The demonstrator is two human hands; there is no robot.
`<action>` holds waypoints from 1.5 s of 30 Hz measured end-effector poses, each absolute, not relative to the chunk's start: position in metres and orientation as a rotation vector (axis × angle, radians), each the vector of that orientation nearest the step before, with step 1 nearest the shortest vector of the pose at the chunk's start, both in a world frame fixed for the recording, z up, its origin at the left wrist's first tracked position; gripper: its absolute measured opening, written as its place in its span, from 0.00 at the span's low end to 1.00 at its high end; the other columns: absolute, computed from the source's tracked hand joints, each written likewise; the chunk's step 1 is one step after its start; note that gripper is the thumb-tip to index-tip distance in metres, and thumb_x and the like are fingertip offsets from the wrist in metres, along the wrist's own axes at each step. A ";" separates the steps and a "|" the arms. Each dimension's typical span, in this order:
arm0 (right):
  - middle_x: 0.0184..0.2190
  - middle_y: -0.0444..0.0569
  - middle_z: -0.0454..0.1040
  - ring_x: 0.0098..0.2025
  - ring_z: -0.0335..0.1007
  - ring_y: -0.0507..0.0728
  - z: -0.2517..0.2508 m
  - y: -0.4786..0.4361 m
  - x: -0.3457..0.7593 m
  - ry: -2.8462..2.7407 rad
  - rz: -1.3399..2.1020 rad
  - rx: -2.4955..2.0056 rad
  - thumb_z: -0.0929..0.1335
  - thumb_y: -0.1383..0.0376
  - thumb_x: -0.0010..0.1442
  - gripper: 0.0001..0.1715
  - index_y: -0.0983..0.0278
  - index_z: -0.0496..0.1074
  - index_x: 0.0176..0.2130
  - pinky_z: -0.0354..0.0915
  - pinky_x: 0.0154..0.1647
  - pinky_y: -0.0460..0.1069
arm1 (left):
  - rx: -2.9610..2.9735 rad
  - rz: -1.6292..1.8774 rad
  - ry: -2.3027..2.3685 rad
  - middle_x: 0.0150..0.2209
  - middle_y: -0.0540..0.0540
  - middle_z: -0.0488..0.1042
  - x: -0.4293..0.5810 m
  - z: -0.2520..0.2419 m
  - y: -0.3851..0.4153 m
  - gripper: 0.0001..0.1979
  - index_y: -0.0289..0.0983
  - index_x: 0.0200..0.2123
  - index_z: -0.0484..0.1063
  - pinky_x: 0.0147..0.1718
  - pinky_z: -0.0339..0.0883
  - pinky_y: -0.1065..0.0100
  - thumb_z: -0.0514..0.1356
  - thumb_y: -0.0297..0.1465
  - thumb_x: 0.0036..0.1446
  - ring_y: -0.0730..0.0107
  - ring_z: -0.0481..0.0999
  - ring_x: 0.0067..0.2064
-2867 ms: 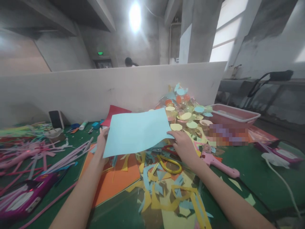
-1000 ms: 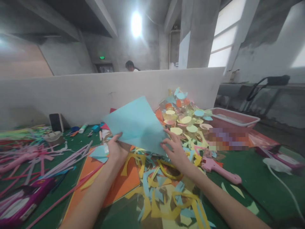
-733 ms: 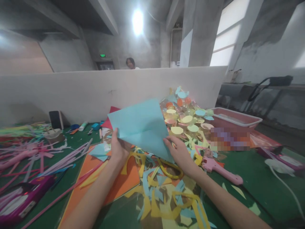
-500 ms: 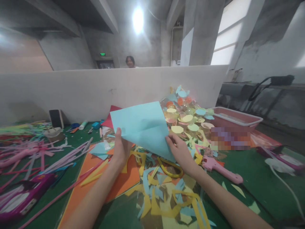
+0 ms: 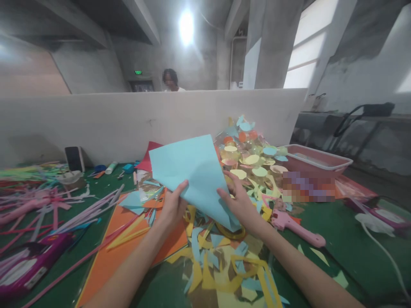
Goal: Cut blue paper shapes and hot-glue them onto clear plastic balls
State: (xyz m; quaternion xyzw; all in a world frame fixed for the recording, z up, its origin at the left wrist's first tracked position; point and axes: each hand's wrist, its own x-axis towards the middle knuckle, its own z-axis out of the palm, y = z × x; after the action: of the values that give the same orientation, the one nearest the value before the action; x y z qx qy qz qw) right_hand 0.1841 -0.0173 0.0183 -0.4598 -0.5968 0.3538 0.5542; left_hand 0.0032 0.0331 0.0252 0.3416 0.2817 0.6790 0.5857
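Observation:
A light blue sheet of paper (image 5: 189, 171) is held up, tilted, above the littered table. My left hand (image 5: 175, 203) grips its lower edge near the middle, thumb in front and fingers behind. At the right edge, my right hand (image 5: 239, 201) holds the sheet, with the thumb on its face and the fingers partly behind; the paper bends there. Beneath lie yellow and blue paper scraps (image 5: 221, 273) and yellow-handled scissors (image 5: 233, 233), partly hidden by the sheet. An orange sheet (image 5: 109, 256) lies under my left forearm.
A pink glue gun (image 5: 298, 229) lies at right, near a pink plastic bin (image 5: 317, 158). Clear cups with paper discs (image 5: 252, 159) are heaped behind. At left are pipe cleaners (image 5: 96, 209), a purple box (image 5: 35, 261) and a phone (image 5: 74, 159). A person (image 5: 171, 81) is beyond the white partition (image 5: 112, 124).
My left hand has shifted right along the sheet's lower edge, from its left corner toward the middle. My right hand's fingers have spread more around the right edge. The person behind has moved slightly left.

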 end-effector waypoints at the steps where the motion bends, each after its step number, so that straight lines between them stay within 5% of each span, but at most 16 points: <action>1: 0.50 0.52 0.75 0.44 0.74 0.60 0.019 -0.018 0.183 -1.416 0.914 -1.079 0.65 0.50 0.62 0.37 0.57 0.53 0.64 0.69 0.39 0.53 | 0.786 1.591 0.673 0.47 0.42 0.80 0.002 0.024 0.035 0.21 0.35 0.49 0.73 0.43 0.75 0.69 0.66 0.25 0.50 0.63 0.79 0.46; 4: 0.51 0.52 0.74 0.45 0.74 0.61 0.021 -0.019 0.182 -1.494 0.970 -1.121 0.66 0.51 0.61 0.32 0.58 0.59 0.61 0.69 0.42 0.53 | 0.761 1.607 0.748 0.46 0.43 0.80 0.002 0.022 0.036 0.18 0.35 0.47 0.74 0.40 0.76 0.71 0.66 0.24 0.51 0.65 0.80 0.43; 8: 0.44 0.50 0.77 0.45 0.72 0.63 0.021 -0.020 0.182 -1.598 0.869 -1.213 0.62 0.52 0.63 0.19 0.61 0.73 0.44 0.67 0.42 0.53 | 0.772 1.628 0.778 0.47 0.44 0.79 0.004 0.020 0.032 0.18 0.37 0.48 0.73 0.43 0.75 0.72 0.66 0.26 0.52 0.66 0.79 0.46; 14: 0.27 0.45 0.71 0.29 0.66 0.57 0.024 -0.019 0.184 -1.526 0.838 -1.272 0.61 0.48 0.63 0.22 0.63 0.69 0.33 0.61 0.29 0.50 | 0.830 1.595 0.752 0.51 0.46 0.77 0.006 0.019 0.023 0.21 0.42 0.51 0.70 0.45 0.74 0.70 0.66 0.32 0.54 0.65 0.77 0.50; 20: 0.21 0.40 0.59 0.23 0.54 0.52 0.021 -0.015 0.184 -1.471 0.839 -1.214 0.61 0.46 0.62 0.24 0.62 0.63 0.27 0.53 0.24 0.47 | 0.833 1.533 0.711 0.45 0.46 0.80 0.008 0.020 0.024 0.15 0.38 0.40 0.74 0.44 0.73 0.70 0.69 0.28 0.46 0.66 0.78 0.46; 29: 0.25 0.44 0.68 0.27 0.61 0.54 0.016 -0.012 0.183 -1.450 0.866 -1.177 0.61 0.48 0.62 0.22 0.63 0.70 0.35 0.58 0.26 0.48 | 0.839 1.560 0.813 0.44 0.44 0.80 0.008 0.020 0.026 0.14 0.36 0.39 0.74 0.34 0.73 0.74 0.68 0.28 0.47 0.68 0.79 0.40; 45: 0.23 0.44 0.69 0.25 0.60 0.54 0.009 -0.005 0.185 -1.421 0.781 -1.152 0.64 0.46 0.59 0.23 0.62 0.70 0.32 0.59 0.26 0.48 | 0.831 1.551 0.809 0.44 0.44 0.80 0.009 0.019 0.026 0.15 0.37 0.40 0.73 0.36 0.73 0.73 0.68 0.27 0.47 0.68 0.80 0.40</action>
State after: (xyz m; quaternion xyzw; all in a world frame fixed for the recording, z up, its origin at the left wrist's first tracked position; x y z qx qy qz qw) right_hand 0.1854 -0.0054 0.0090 -0.4855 -0.5991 0.3293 0.5449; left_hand 0.0088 0.0261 0.0190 0.3534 0.3440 0.6600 0.5667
